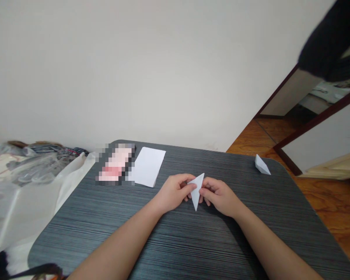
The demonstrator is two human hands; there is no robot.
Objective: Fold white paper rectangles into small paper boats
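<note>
A white folded paper piece (196, 191), narrow and kite-shaped with pointed ends, stands between my hands above the dark grey striped table (251, 233). My left hand (173, 192) pinches its left side, and my right hand (218, 196) grips its right side. My fingers hide part of the paper's middle. Beyond my hands lies a flat white paper sheet (148, 166). Next to that sheet is a pink-and-white item (115, 164), pixelated too much to identify. A small white folded paper shape (261, 165) rests near the table's far right edge.
Crumpled plastic and cloth (32, 167) pile up beyond the table's left edge. A white wall (134, 70) rises behind the far edge. Wooden flooring (332, 206) lies to the right, by a dark-framed doorway (291, 93). Dark fabric (329, 42) hangs into view at upper right.
</note>
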